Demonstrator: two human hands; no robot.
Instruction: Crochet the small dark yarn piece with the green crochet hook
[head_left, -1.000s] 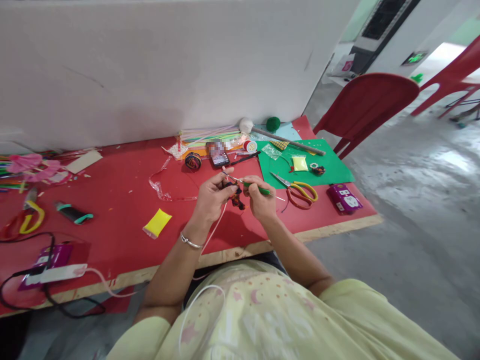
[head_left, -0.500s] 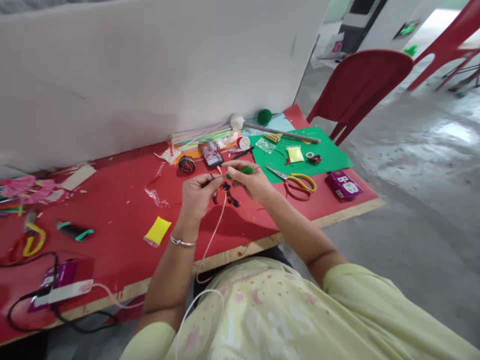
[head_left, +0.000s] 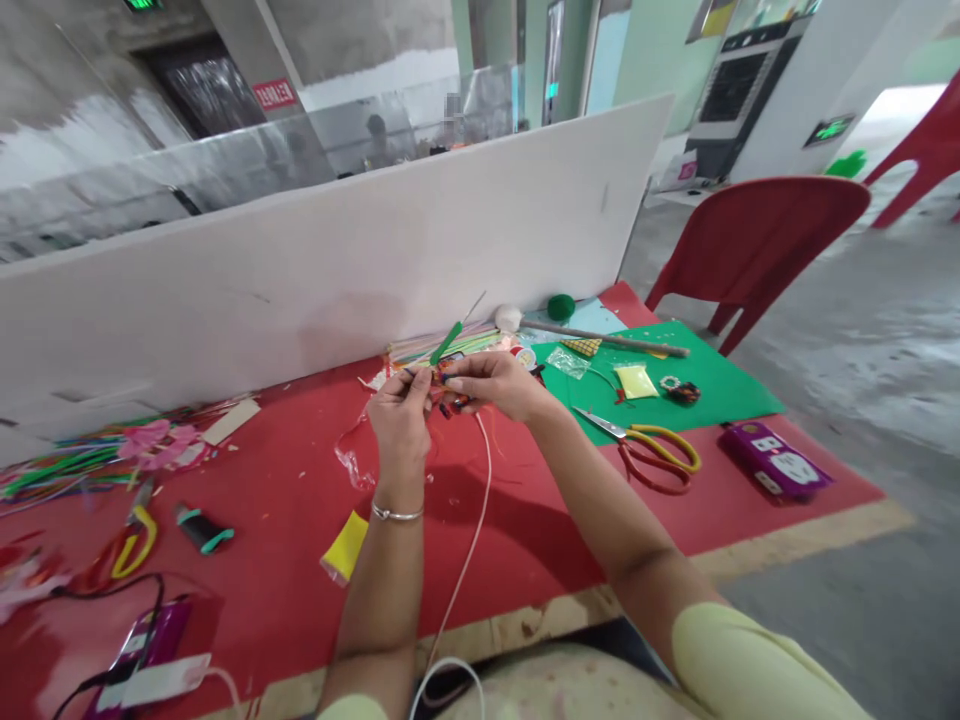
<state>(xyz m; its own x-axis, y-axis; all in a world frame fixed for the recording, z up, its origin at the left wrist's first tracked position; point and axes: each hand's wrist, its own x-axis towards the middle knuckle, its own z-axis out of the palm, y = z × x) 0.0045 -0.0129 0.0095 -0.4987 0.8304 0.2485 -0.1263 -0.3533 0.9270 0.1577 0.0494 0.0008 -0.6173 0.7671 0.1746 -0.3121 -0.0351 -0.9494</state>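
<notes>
Over the middle of the red-covered table, both hands meet at a small dark, multicoloured yarn piece (head_left: pixel 453 404). My left hand (head_left: pixel 401 415) pinches one side of it between thumb and fingers. My right hand (head_left: pixel 499 384) pinches the other side, its fingertips almost touching the left ones. A green-handled tool (head_left: pixel 447 342) with a thin metal shaft points up and away just beyond the fingertips; how it is held is hidden. Part of the yarn piece hangs below the fingers.
Scissors (head_left: pixel 637 444), a purple power socket (head_left: pixel 776 463) and a yellow packet (head_left: pixel 636 381) lie to the right. A second yellow packet (head_left: pixel 346 545) is beside my left forearm. A pale cable (head_left: pixel 480 520) runs below my hands. A white partition (head_left: pixel 315 280) stands behind.
The view has tilted up, showing the room beyond the partition. The green-handled tool, earlier lying across my right fingers, now points upward beyond them. My right fingers have moved onto the yarn piece.
</notes>
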